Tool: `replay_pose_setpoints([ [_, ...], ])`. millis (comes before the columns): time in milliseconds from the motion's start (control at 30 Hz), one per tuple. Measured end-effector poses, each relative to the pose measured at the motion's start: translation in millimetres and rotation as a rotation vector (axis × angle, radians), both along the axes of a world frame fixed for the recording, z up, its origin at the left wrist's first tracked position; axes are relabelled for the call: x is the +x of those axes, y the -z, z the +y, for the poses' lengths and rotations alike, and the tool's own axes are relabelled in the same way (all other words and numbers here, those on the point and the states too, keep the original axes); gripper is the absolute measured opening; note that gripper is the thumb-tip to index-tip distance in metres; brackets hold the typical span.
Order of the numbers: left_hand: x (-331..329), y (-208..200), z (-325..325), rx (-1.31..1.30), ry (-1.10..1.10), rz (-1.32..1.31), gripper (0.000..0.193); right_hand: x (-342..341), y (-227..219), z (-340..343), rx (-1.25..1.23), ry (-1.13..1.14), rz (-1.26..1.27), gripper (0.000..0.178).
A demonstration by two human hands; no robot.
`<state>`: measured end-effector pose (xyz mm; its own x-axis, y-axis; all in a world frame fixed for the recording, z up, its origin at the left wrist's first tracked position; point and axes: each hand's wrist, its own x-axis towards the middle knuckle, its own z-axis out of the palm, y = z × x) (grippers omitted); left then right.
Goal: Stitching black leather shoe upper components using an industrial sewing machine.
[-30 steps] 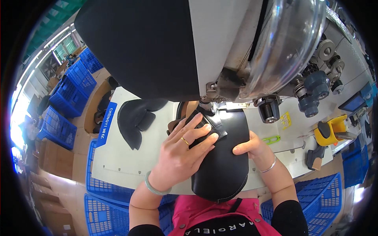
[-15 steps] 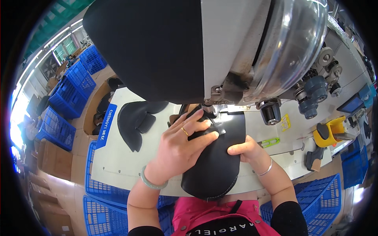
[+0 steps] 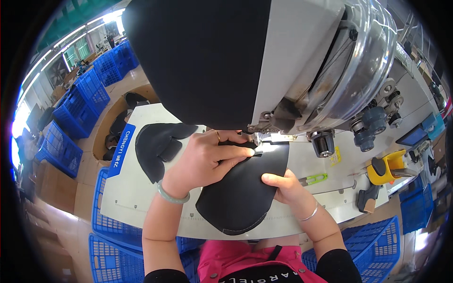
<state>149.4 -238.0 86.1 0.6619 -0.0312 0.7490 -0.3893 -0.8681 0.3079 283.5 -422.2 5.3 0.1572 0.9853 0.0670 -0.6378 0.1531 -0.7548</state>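
Observation:
A black leather piece (image 3: pixel 236 193) with a stitched, rounded near edge lies on the pale table of a sewing machine (image 3: pixel 283 101). Its far end reaches under the lit needle area, partly hidden by the machine head. My left hand (image 3: pixel 200 158) is closed at the piece's far left, fingertips pinched together at a small dark tab (image 3: pixel 257 152) beside the presser foot. What its curled fingers cover is hidden. My right hand (image 3: pixel 286 187) grips the right edge, thumb on top and the other fingers out of sight below. Left of my left hand lies another black leather piece (image 3: pixel 155 146).
Right of the needle are a green thread snipper (image 3: pixel 315 179), a yellow holder (image 3: pixel 388 167) and a black tool (image 3: pixel 368 197). Blue crates (image 3: pixel 373 247) stand below the table on both sides. A cardboard box (image 3: pixel 101 141) with black pieces stands at the left.
The leather piece has turned, its near end swinging left. My left fingers have drawn together at the tab, after lying more spread. My right hand keeps its grip on the edge.

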Motion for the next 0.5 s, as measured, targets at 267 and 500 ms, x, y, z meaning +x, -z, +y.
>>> replay_pose_setpoints([
  [267,3,-9,2,0.005,0.020,0.055,0.016,0,-5,2,-0.035,0.052,-0.037,0.039],
  [500,12,-5,13,-0.046,0.056,0.061,0.013,0,-1,6,0.080,0.050,-0.046,0.038],
])
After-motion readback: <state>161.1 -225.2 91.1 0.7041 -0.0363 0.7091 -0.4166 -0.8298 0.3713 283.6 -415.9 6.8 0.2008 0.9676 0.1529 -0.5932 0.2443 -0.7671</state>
